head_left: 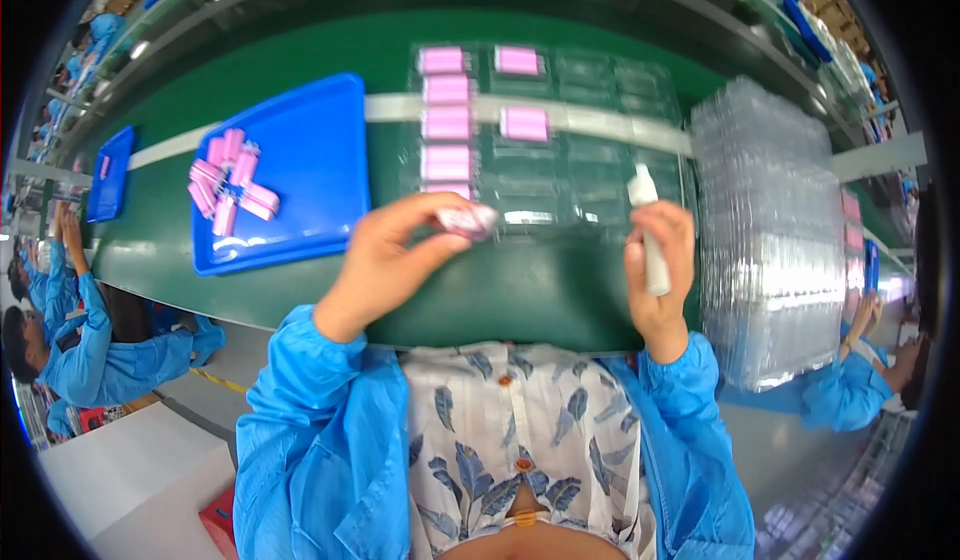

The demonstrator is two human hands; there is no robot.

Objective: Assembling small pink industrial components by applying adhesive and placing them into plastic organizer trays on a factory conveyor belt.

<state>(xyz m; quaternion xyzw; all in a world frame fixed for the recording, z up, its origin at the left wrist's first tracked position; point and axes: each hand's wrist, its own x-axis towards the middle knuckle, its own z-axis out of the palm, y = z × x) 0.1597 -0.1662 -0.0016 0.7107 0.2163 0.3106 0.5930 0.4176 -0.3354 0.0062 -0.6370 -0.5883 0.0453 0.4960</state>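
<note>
The left hand (375, 260) pinches a pink-and-white piece (462, 223) between thumb and fingers at the near left part of a clear compartmented plastic tray (610, 150) partly filled with pink blocks (447, 122). The right hand (672, 255) grasps a white nozzle-tipped bottle (655, 272), nozzle pointing away from the wearer, by the tray's near right corner.

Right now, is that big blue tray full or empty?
Partly filled: the big blue tray holds pink pieces bunched at its left; plain blue shows on its right.
</note>
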